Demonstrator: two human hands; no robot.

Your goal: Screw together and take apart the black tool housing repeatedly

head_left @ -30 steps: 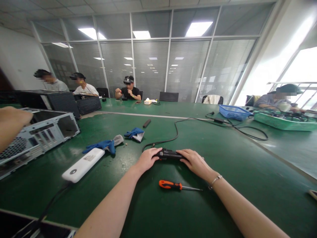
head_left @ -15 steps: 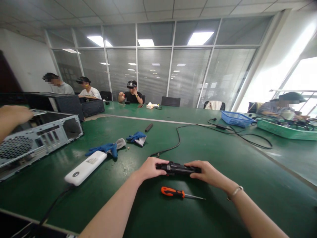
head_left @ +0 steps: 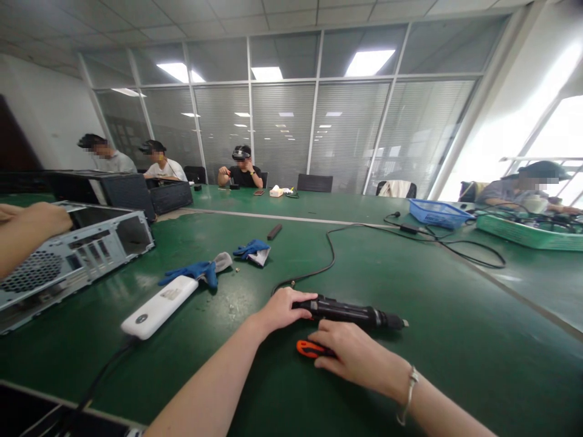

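My left hand (head_left: 286, 308) is closed round the rear end of a black corded electric screwdriver (head_left: 346, 311), which lies lengthwise on the green table with its tip to the right. Just in front of it, my right hand (head_left: 348, 349) has its fingers and thumb on either side of a screwdriver (head_left: 310, 348) with an orange and black handle. The handle's end sticks out to the left of the fingers, while its shaft is hidden under my hand. A silver bracelet (head_left: 410, 394) hangs on my right wrist.
To the left lie a white power-supply box (head_left: 159, 306) with a cable and blue work gloves (head_left: 195, 273). Another person's hand (head_left: 40, 227) reaches into an open computer case (head_left: 91, 249). Blue (head_left: 439, 215) and green baskets (head_left: 523, 230) stand at the right, near a black cable (head_left: 334, 246).
My right hand has let go of the electric screwdriver's front end and moved toward me onto the orange-handled screwdriver. My left hand stays on the electric one. The other person's hand moved further into the case.
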